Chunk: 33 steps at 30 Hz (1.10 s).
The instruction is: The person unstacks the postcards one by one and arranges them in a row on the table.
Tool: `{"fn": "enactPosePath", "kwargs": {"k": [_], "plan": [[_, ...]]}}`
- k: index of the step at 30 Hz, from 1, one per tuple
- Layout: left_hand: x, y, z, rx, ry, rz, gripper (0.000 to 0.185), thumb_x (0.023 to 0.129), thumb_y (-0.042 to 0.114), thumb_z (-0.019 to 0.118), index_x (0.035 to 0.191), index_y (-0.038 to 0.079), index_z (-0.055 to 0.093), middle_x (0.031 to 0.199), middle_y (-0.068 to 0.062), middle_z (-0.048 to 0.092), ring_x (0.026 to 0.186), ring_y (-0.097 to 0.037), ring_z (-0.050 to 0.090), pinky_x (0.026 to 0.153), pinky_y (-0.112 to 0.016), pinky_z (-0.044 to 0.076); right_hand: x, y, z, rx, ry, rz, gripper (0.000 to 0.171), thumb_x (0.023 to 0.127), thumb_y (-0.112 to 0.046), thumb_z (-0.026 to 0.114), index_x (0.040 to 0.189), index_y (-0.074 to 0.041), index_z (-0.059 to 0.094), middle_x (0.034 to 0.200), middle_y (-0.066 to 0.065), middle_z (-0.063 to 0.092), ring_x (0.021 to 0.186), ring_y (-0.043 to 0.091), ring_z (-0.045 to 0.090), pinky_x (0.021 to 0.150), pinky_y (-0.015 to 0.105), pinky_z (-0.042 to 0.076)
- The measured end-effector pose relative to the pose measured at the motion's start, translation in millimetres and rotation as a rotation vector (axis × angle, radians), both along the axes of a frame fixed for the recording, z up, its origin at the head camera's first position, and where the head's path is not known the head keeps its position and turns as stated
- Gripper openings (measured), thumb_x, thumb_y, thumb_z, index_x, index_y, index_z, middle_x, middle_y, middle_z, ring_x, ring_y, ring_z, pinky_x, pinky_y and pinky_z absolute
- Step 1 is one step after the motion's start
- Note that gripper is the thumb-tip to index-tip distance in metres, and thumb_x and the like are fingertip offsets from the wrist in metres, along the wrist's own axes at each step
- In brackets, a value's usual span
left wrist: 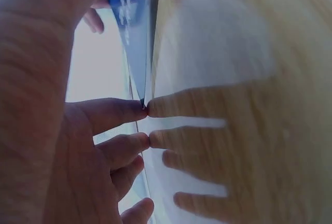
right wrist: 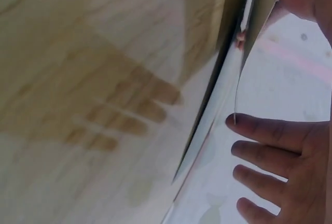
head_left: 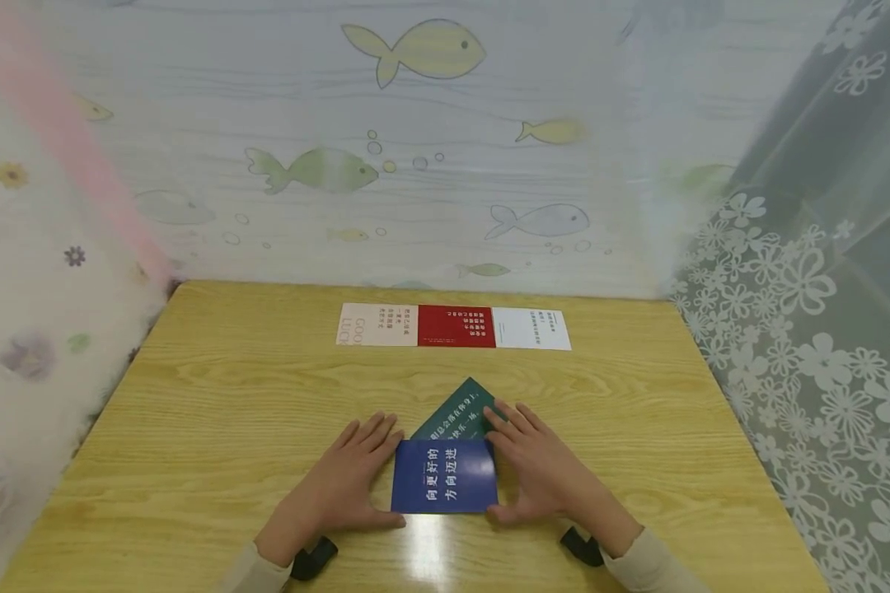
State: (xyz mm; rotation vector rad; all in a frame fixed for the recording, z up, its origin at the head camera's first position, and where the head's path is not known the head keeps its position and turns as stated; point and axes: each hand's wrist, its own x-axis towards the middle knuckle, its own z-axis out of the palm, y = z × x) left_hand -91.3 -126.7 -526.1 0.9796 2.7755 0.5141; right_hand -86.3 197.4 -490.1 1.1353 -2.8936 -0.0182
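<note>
Head view: blue card (head_left: 445,479) between the hands; left hand (head_left: 347,482) pinches its left edge, thumb to index finger, right hand (head_left: 541,473) its right edge, other fingers spread. Green card (head_left: 461,409) shows just beyond it, between the hands. Farther ahead on tabletop (head_left: 267,371): cream card (head_left: 371,328), red card (head_left: 456,327), white card (head_left: 530,331), in a row.

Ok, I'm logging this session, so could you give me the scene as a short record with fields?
Left hand: at the left edge of the blue card
Right hand: at the right edge of the blue card
Under the blue card: green card, turned at an angle, partly covered
Far row, left to right: cream card, red card, white card
Surface: wood-grain table
Behind: fish-patterned backdrop
</note>
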Motion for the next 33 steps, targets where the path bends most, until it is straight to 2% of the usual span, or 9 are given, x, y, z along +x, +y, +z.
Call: {"fn": "enactPosePath", "kwargs": {"k": [7, 15, 24, 33], "plan": [[-2.4, -1.2, -4.3, 0.012, 0.043, -0.016, 0.111, 0.067, 0.074, 0.077, 0.150, 0.005, 0.049, 0.164, -0.012, 0.036, 0.154, -0.032, 0.028, 0.125, -0.054, 0.024, 0.8, 2.5, 2.6, -0.039, 0.014, 0.004, 0.091, 0.068, -0.077, 0.071, 0.129, -0.010, 0.063, 0.156, 0.014, 0.047, 0.151, 0.033, 0.034, 0.124, 0.050, 0.028], [-5.4, -3.2, -0.8, 0.071, 0.162, -0.025, 0.111, 0.064, 0.072, 0.082, 0.147, 0.006, 0.053, 0.162, -0.011, 0.040, 0.152, -0.032, 0.032, 0.124, -0.054, 0.027, 5.2, 3.8, 2.6, -0.087, 0.033, -0.031, 0.095, 0.065, -0.076, 0.076, 0.130, -0.009, 0.061, 0.158, 0.016, 0.044, 0.149, 0.036, 0.036, 0.123, 0.053, 0.029], [-8.5, -1.8, -5.4, 0.120, 0.284, -0.020, 0.110, 0.069, 0.073, 0.076, 0.152, 0.007, 0.047, 0.163, -0.009, 0.037, 0.150, -0.033, 0.035, 0.122, -0.055, 0.031, 7.2, 8.4, 1.9, -0.106, 0.032, -0.079, 0.104, 0.063, -0.072, 0.080, 0.138, -0.005, 0.057, 0.160, 0.015, 0.041, 0.151, 0.035, 0.033, 0.123, 0.052, 0.030], [-14.4, 2.4, -4.8, 0.147, 0.284, -0.020, 0.109, 0.073, 0.070, 0.076, 0.155, 0.007, 0.043, 0.164, -0.007, 0.037, 0.153, -0.028, 0.032, 0.124, -0.051, 0.029, 2.8, 16.7, 1.4, -0.152, 0.017, -0.116, 0.107, 0.064, -0.067, 0.083, 0.145, -0.005, 0.051, 0.160, 0.015, 0.040, 0.151, 0.036, 0.032, 0.123, 0.053, 0.030]]}}
